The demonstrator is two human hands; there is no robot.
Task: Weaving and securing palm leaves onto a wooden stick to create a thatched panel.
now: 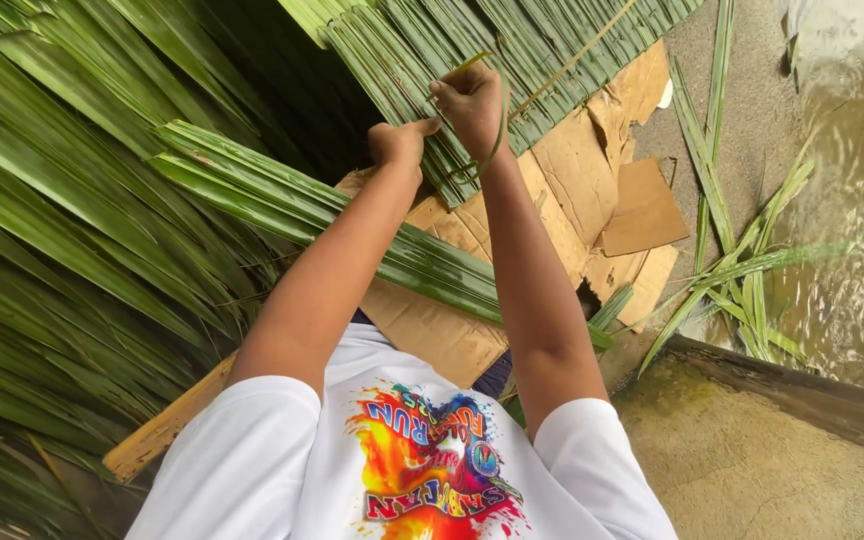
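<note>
My left hand (399,142) is closed on the near edge of the woven palm-leaf panel (492,50). The thumb is extended toward my other hand and the fingers are curled under, out of view. This grip appears to pin the row of folded leaflets so that they stay aligned.

My right hand (472,100) is pressed together into a fist around a thin green strip (497,140). The strip loops out of the fist, curves down past the wrist and returns to the panel edge just below. Judged from this loop, the strip serves as the binding element, held taut while the leaflets are held flat.

The panel lies directly ahead of both hands and extends away from me to the top of the view. Both hands touch its near edge and sit close together, left slightly lower.

A loose palm frond (332,215) lies across beneath my forearms, on flattened cardboard sheets (592,170). A dense stack of fronds (62,230) fills the left side. A pale wooden plank (167,425) lies by my left elbow. Stray leaflets (732,270) lie on the concrete ground (752,460), with muddy water (852,200) beyond.
</note>
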